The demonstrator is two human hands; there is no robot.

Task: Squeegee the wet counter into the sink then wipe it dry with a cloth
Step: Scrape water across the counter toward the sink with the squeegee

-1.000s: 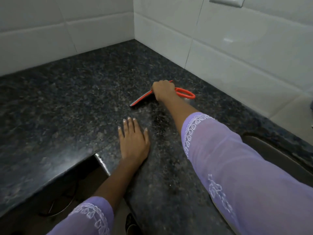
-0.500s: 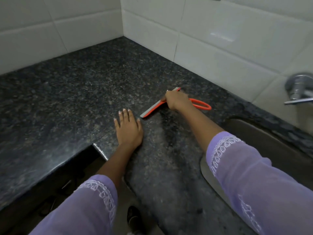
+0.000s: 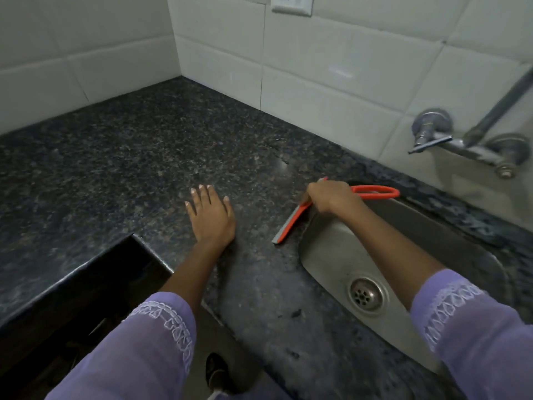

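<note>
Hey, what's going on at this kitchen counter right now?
A person is squeegeeing a dark granite counter. The right hand grips an orange squeegee, its blade at the edge of the steel sink. The left hand rests flat on the counter. No cloth is in view.

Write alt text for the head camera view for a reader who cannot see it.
A person's right hand holds an orange squeegee with its blade at the edge of a steel sink, while the left hand rests flat on the dark granite counter. A wall tap sits above the sink on white tiles.
</note>
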